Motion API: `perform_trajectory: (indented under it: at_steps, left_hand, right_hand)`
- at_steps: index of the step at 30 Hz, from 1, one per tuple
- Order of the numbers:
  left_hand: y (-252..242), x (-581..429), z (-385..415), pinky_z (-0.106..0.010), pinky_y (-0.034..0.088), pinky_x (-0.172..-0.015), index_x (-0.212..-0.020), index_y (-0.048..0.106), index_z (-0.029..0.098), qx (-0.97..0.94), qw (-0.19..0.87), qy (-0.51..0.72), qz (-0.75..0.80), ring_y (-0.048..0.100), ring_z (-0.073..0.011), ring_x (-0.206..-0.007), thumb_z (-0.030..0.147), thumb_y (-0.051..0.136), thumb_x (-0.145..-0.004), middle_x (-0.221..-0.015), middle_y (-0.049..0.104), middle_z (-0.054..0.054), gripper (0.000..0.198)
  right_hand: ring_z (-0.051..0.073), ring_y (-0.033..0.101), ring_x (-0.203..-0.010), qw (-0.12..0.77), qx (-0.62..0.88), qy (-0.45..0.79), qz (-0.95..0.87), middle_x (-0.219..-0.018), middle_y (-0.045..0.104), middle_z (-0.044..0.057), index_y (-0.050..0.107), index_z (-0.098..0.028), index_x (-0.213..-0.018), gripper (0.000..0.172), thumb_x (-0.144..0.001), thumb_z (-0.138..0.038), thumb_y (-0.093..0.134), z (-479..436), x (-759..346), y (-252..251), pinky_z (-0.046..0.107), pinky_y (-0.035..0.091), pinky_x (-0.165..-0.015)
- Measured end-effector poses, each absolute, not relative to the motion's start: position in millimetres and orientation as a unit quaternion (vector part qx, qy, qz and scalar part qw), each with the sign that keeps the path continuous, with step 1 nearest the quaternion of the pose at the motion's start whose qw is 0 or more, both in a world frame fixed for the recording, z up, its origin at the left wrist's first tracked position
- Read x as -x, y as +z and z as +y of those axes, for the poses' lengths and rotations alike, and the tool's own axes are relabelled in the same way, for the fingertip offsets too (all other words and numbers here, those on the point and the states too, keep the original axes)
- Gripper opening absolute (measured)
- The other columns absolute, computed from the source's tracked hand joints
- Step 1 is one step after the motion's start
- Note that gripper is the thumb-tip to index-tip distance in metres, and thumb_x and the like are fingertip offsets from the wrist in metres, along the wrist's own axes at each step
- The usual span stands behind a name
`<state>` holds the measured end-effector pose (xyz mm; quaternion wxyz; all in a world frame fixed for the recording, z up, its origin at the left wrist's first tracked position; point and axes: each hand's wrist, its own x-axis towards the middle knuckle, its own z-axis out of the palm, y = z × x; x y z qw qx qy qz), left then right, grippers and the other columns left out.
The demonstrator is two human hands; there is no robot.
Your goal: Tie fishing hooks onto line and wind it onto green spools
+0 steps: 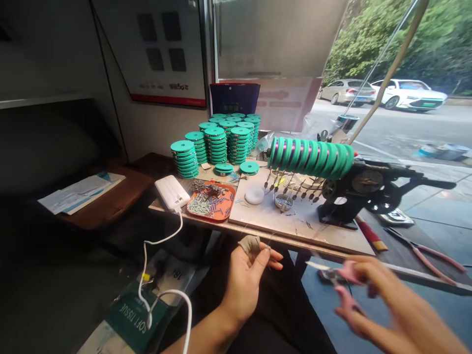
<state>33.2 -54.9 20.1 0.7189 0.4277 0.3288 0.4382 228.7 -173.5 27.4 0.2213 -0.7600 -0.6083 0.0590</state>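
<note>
While the left hand (pixel 243 280) hovers just in front of the near edge of the pale rectangular board (pixel 265 223), its thumb presses against the index finger, pinching a fine, hair-thin line (pixel 272 238); the remaining fingers curl loosely, and a beige cloth wrap (pixel 250 244) covers one finger. In front of the board's right end, the right hand (pixel 383 300), blurred, is partly spread, its fingers in the parted handles of pink-handled metal scissors (pixel 335 276) that point toward the left hand; how far the blades gape cannot be told. On the board's right end stands a black metal device (pixel 368 182) bearing a row of green foam discs (pixel 309 155). A round white disc (pixel 254 195) sits on the board's left part. Left of the board lies an orange plastic tray (pixel 223 212) of small metal pieces; behind its left side rise stacked green spools (pixel 216 145).
</note>
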Motion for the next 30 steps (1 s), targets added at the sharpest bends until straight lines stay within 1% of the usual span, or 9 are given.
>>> perform_trajectory:
  at_steps: [3,8,17,24,30]
  left_hand:
    - [18.8,-29.3,-55.4,-0.027,0.048,-0.066,-0.076,0.056,0.015,-0.460,0.681,0.459,0.337,0.062,-0.0145,-0.062,0.025,0.060,-0.077,-0.071,0.067,-0.003,0.010]
    - [16.0,-25.8,-53.9,-0.028,0.047,-0.071,-0.076,0.060,0.016,-0.508,0.645,0.464,0.332,0.061,-0.0154,-0.068,0.025,0.057,-0.079,-0.072,0.066,-0.003,0.011]
    - [13.4,-25.8,-52.4,-0.027,0.046,-0.069,-0.074,0.060,0.016,-0.512,0.650,0.457,0.328,0.059,-0.0139,-0.066,0.025,0.057,-0.079,-0.070,0.065,-0.002,0.011]
    - [18.3,-25.5,-51.4,-0.026,0.046,-0.068,-0.073,0.059,0.016,-0.505,0.656,0.456,0.327,0.060,-0.0141,-0.064,0.024,0.057,-0.078,-0.068,0.065,-0.002,0.010]
    - [19.5,-26.7,-50.1,-0.025,0.046,-0.064,-0.072,0.058,0.015,-0.488,0.669,0.455,0.326,0.059,-0.0133,-0.059,0.023,0.058,-0.077,-0.065,0.064,-0.001,0.010]
  right_hand:
    - [0.020,0.059,-0.078,0.206,0.708,0.071,-0.672,-0.093,0.058,0.006,0.049,-0.024,-0.082,0.015,-0.070,-0.032,0.055,-147.8,-195.7,31.8,0.028,0.049,-0.064]
    - [0.017,0.060,-0.071,0.185,0.682,0.063,-0.705,-0.088,0.059,0.005,0.052,-0.022,-0.083,0.014,-0.073,-0.031,0.053,-133.9,-187.7,30.8,0.025,0.050,-0.059]
    - [0.017,0.058,-0.070,0.193,0.687,0.078,-0.696,-0.083,0.059,0.004,0.052,-0.022,-0.081,0.011,-0.073,-0.029,0.052,-131.8,-182.2,32.9,0.026,0.049,-0.058]
    - [0.019,0.060,-0.073,0.195,0.688,0.077,-0.695,-0.086,0.060,0.005,0.054,-0.022,-0.084,0.015,-0.073,-0.032,0.053,-132.4,-187.6,33.2,0.027,0.049,-0.060]
    - [0.018,0.059,-0.072,0.201,0.684,0.086,-0.696,-0.084,0.059,0.005,0.053,-0.022,-0.082,0.012,-0.074,-0.030,0.052,-131.0,-185.6,33.1,0.027,0.048,-0.060]
